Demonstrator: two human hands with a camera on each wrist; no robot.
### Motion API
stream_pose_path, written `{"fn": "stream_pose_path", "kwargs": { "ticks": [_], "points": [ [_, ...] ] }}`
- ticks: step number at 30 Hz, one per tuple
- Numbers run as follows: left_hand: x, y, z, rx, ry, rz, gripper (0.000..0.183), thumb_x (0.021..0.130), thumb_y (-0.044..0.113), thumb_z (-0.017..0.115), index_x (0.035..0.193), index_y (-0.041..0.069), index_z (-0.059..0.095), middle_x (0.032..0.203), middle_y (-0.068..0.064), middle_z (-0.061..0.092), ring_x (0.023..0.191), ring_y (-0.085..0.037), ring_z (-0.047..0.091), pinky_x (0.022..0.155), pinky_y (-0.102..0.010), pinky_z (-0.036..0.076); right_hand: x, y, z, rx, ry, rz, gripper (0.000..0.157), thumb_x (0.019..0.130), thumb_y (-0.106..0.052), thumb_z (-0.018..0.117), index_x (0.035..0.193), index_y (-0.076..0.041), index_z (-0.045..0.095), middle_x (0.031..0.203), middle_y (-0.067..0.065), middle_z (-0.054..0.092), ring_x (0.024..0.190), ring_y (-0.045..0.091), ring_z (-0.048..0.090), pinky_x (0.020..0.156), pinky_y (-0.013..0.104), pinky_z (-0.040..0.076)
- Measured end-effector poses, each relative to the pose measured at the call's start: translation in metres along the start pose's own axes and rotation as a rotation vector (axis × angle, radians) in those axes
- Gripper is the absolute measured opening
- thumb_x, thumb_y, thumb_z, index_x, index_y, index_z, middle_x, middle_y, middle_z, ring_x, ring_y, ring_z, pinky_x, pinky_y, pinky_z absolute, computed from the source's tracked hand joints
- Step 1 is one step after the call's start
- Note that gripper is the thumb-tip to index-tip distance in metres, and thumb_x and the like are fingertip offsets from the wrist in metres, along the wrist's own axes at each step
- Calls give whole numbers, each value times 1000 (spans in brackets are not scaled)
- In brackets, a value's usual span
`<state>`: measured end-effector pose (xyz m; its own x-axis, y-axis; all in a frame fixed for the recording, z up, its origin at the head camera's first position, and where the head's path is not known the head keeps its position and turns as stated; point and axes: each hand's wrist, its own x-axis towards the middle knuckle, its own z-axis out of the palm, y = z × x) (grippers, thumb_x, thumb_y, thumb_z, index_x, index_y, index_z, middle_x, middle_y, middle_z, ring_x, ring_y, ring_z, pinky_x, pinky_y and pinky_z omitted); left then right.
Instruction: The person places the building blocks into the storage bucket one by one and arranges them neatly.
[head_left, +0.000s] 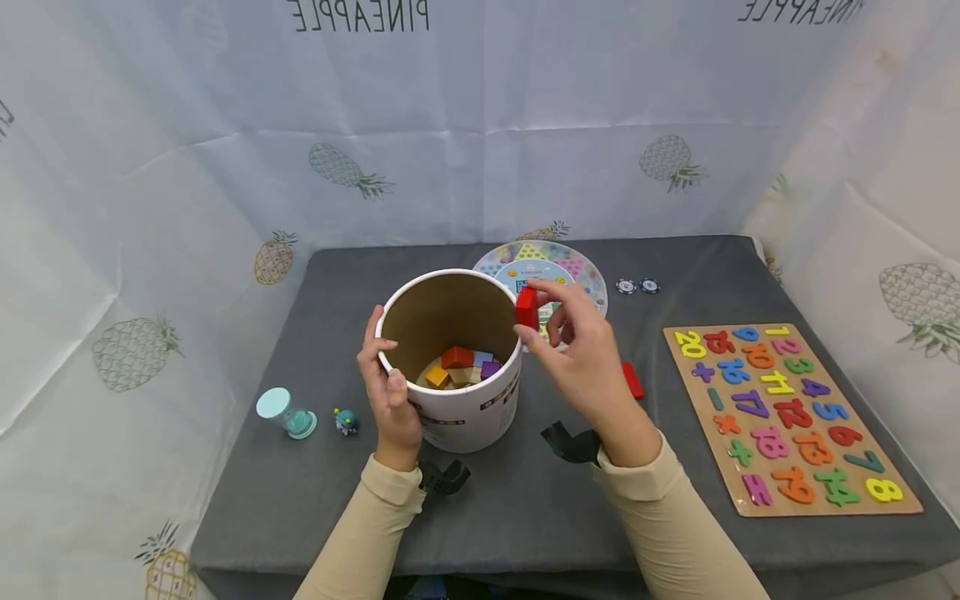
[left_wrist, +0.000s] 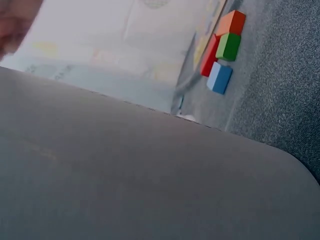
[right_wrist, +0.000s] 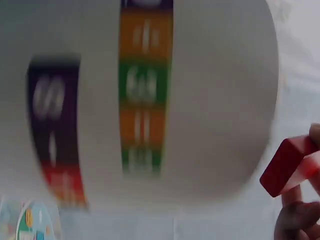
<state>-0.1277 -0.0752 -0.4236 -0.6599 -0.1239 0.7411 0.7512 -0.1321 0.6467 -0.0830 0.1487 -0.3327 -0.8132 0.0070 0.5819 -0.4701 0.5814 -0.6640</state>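
A white bucket (head_left: 465, 425) stands a little tilted on the dark tablecloth. My left hand (head_left: 395, 408) grips its left rim. With thumb and fingertips my right hand (head_left: 581, 346) pinches a red block (head_left: 527, 308) beside the right rim; the right wrist view shows that red block (right_wrist: 285, 167) too. Inside the bucket lie several blocks, among them an orange-red block (head_left: 457, 357), a yellow-orange block (head_left: 437, 377) and a purple block (head_left: 490, 368). The bucket's wall (left_wrist: 150, 175) fills most of the left wrist view, where the left hand is hidden.
Another red block (head_left: 632, 381) lies right of the right hand. The left wrist view shows an orange block (left_wrist: 231, 23), green block (left_wrist: 228, 46) and blue block (left_wrist: 219, 78). Around stand an hourglass (head_left: 287, 413), small toy figure (head_left: 346, 421), number board (head_left: 795, 417), round board (head_left: 592, 283) and poker chips (head_left: 626, 287).
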Motion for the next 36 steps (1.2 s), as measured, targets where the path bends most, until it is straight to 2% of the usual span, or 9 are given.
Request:
{"fn": "stream_pose_path", "kwargs": {
  "ticks": [3,8,14,19,21,23,27,31,36],
  "points": [
    [-1,-2,0,7,-10,-10,58,94,46,42,110,-9,31,152,-23,19,133,-43,26,101,-56,31,4,-12,18,-88,-101,-55,51,81,-21,77,128,-17,57,98,-1,56,68,11,47,53,25,40],
    [-4,-3,1,24,-30,-24,56,94,45,41,112,-7,32,153,-18,21,134,-41,26,100,-58,30,3,-16,31,-242,-192,-16,49,78,-26,78,124,-19,61,92,-3,55,70,11,49,56,25,43],
    [-4,-2,0,43,0,-14,58,94,47,42,110,-8,33,153,-17,23,134,-40,27,101,-58,30,-1,-12,28,-163,-233,47,51,82,-29,75,128,-23,57,96,-8,52,68,9,46,56,25,43],
    [-4,0,-4,44,1,-12,59,94,47,42,110,-9,32,153,-20,22,134,-41,26,102,-56,30,-12,6,21,-23,-73,64,44,87,-25,70,129,-21,56,102,0,52,67,10,41,57,27,38],
    [-3,0,-4,42,-7,-13,58,94,47,42,110,-9,31,153,-20,21,134,-42,25,102,-55,31,-16,19,15,-40,15,104,43,88,-20,68,129,-18,55,105,7,51,68,13,41,56,29,37],
    [-3,0,-4,43,-15,-15,57,94,46,42,111,-8,32,153,-20,20,134,-42,25,102,-55,30,-20,36,7,-111,28,217,45,89,-19,66,132,-18,52,110,9,49,71,16,43,57,31,39],
    [-3,0,-3,56,-18,-13,55,94,45,41,111,-7,32,153,-19,21,135,-41,25,102,-58,29,-31,84,-13,-350,-181,480,53,91,-26,64,138,-13,44,125,18,39,91,29,50,68,43,46],
    [-3,0,-2,56,-15,-4,57,94,48,42,111,-5,33,153,-19,21,135,-41,25,99,-65,26,-48,132,-33,-525,-394,656,58,91,-31,63,138,-4,43,130,30,35,110,44,44,80,56,44],
    [-1,2,0,48,-17,3,57,94,51,42,111,-4,34,153,-20,20,134,-44,25,100,-65,25,-62,166,-43,-568,-498,770,59,89,-30,66,135,-1,44,123,34,37,100,45,48,78,54,47]
  ]
}}
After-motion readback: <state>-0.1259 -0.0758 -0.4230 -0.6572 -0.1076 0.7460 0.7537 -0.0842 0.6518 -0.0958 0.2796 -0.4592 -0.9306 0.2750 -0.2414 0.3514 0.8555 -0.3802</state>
